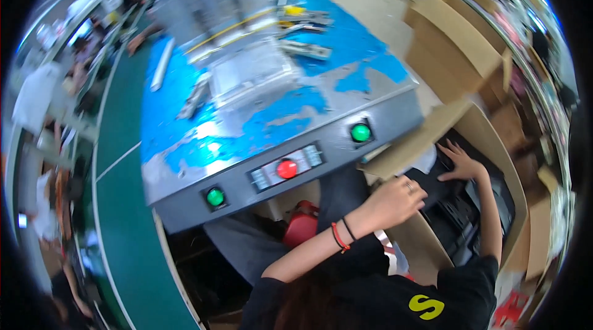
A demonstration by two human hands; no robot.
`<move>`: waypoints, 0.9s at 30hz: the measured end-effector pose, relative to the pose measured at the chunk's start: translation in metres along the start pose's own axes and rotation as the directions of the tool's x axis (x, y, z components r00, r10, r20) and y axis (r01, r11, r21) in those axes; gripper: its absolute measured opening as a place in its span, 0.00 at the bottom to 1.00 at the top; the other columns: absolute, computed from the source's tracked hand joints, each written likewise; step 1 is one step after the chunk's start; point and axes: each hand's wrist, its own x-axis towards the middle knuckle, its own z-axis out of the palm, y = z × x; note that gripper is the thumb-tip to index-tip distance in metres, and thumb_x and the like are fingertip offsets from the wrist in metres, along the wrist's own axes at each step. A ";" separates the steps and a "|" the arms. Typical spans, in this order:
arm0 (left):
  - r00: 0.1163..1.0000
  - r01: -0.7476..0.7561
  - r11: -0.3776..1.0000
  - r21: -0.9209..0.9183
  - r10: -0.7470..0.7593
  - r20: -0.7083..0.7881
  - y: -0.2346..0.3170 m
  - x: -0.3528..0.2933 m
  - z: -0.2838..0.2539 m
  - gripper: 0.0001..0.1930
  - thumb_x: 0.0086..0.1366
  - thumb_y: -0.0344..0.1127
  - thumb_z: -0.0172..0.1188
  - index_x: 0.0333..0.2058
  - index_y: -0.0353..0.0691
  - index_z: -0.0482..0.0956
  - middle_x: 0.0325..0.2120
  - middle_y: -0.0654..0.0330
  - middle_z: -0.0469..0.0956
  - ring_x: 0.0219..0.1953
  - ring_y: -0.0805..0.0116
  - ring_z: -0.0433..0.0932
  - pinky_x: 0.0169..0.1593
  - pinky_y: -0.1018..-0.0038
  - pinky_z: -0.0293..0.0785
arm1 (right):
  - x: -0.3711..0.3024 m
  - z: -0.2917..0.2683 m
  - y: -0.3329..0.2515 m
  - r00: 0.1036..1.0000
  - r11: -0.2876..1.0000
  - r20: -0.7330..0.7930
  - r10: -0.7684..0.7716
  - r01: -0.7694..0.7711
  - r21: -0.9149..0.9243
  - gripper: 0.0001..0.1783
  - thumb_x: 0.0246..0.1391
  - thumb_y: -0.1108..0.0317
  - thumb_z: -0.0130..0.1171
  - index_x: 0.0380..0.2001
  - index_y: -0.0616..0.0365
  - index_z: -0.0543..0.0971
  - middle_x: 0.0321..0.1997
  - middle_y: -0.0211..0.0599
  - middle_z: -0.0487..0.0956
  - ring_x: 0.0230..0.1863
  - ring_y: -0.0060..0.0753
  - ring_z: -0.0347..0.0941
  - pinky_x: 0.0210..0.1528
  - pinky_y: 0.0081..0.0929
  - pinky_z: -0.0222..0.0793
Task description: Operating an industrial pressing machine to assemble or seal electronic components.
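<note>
Cardboard, brown and plain, makes up the large open box [494, 144] at the person's right, just beside the machine; inside it lie dark, flat, black pieces [460, 219], stacked or packed close, their exact kind too blurred to tell; both hands are down in this box. The left hand [395, 200] rests at the near edge of the black pieces, its fingers [415, 191] curled inward and narrow, though whether they actually clasp a piece cannot be told; a ring shows on one finger, and red and black bands [341, 235] sit on the wrist. The right hand [460, 163] lies farther in, fingers spread wide and pressed flat on the dark stack, holding nothing.

To lift a piece cleanly, my judgement is that the flat hand should steady the stack while the curled one works under a single edge; the box flap [407, 144] leaning near the left hand could catch a piece on the way out, so a straight upward draw looks safest.

Ahead stands the grey machine front [290, 169] with two green buttons [360, 132] and a red one [286, 169] between them; behind it the worktop [346, 39] shows worn blue covering and clear plastic trays [253, 76]; a green conveyor belt [123, 206] runs along the left.
</note>
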 end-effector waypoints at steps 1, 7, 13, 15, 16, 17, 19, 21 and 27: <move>0.995 -0.091 0.994 -0.054 0.089 -0.046 0.000 -0.003 -0.003 0.13 0.57 0.37 0.55 0.40 0.37 0.74 0.41 0.58 0.72 0.46 0.60 0.68 0.51 0.68 0.65 | -0.004 0.004 0.011 0.997 0.998 -0.073 -0.002 0.007 0.064 0.52 0.33 0.42 0.65 0.62 0.45 0.56 0.67 0.52 0.47 0.67 0.55 0.41 0.65 0.44 0.42; 0.996 0.049 0.999 -0.008 -0.050 -0.077 0.018 -0.046 -0.015 0.20 0.59 0.38 0.54 0.49 0.39 0.68 0.53 0.50 0.59 0.59 0.48 0.53 0.59 0.56 0.54 | -0.013 0.027 -0.037 0.910 0.991 -0.406 -0.084 0.117 0.057 0.30 0.40 0.70 0.60 0.51 0.59 0.68 0.49 0.51 0.68 0.51 0.52 0.64 0.54 0.37 0.60; 0.993 0.060 0.994 -0.091 -0.069 -0.100 0.030 -0.054 -0.011 0.24 0.60 0.37 0.53 0.54 0.41 0.61 0.58 0.48 0.50 0.62 0.44 0.46 0.62 0.53 0.50 | -0.015 0.032 -0.022 0.967 0.875 -0.158 0.199 -0.102 0.473 0.25 0.41 0.70 0.61 0.44 0.63 0.66 0.41 0.47 0.65 0.44 0.44 0.64 0.45 0.33 0.62; 0.986 0.074 0.995 -0.070 -0.083 -0.142 0.033 -0.061 -0.018 0.25 0.59 0.37 0.55 0.55 0.42 0.60 0.58 0.48 0.49 0.62 0.44 0.47 0.61 0.53 0.51 | -0.013 0.031 -0.021 0.953 0.965 -0.256 0.164 -0.101 0.241 0.28 0.41 0.58 0.64 0.42 0.62 0.66 0.39 0.46 0.64 0.44 0.44 0.61 0.47 0.34 0.60; 0.983 0.073 0.994 -0.081 -0.086 -0.164 0.035 -0.064 -0.026 0.26 0.58 0.37 0.56 0.55 0.42 0.60 0.58 0.48 0.49 0.61 0.45 0.48 0.60 0.53 0.52 | -0.012 0.037 -0.009 0.926 0.996 -0.367 0.086 -0.081 0.029 0.30 0.41 0.54 0.65 0.41 0.62 0.66 0.38 0.46 0.64 0.44 0.45 0.61 0.48 0.35 0.59; 0.976 0.085 0.993 -0.086 -0.100 -0.193 0.035 -0.070 -0.037 0.28 0.57 0.37 0.56 0.56 0.43 0.60 0.58 0.48 0.49 0.61 0.45 0.49 0.59 0.54 0.53 | -0.009 0.034 -0.009 0.944 0.988 -0.295 0.149 -0.128 0.089 0.33 0.40 0.49 0.65 0.41 0.62 0.65 0.38 0.45 0.63 0.44 0.47 0.60 0.50 0.36 0.57; 0.949 0.110 0.994 -0.001 -0.105 -0.298 0.023 -0.085 -0.069 0.28 0.53 0.35 0.59 0.53 0.41 0.63 0.55 0.48 0.55 0.56 0.46 0.57 0.57 0.57 0.57 | 0.001 0.041 0.005 0.937 0.990 -0.328 0.122 -0.090 0.108 0.32 0.41 0.51 0.64 0.41 0.62 0.64 0.38 0.45 0.63 0.44 0.46 0.61 0.49 0.36 0.59; 0.880 0.229 0.973 0.039 -0.190 -0.435 0.006 -0.110 -0.124 0.23 0.51 0.31 0.58 0.47 0.38 0.67 0.47 0.48 0.65 0.50 0.47 0.65 0.54 0.59 0.63 | 0.000 0.041 -0.004 0.916 0.978 -0.394 0.070 0.014 0.207 0.30 0.42 0.55 0.65 0.40 0.63 0.64 0.39 0.44 0.65 0.40 0.37 0.63 0.40 0.29 0.64; 0.539 0.799 0.340 0.496 -0.039 -0.842 -0.059 -0.313 -0.336 0.14 0.53 0.30 0.54 0.40 0.38 0.72 0.40 0.49 0.72 0.43 0.51 0.70 0.46 0.62 0.66 | -0.038 -0.016 -0.079 0.939 0.829 -0.055 0.340 -0.271 0.489 0.28 0.50 0.60 0.60 0.49 0.70 0.67 0.40 0.41 0.73 0.43 0.29 0.68 0.47 0.26 0.65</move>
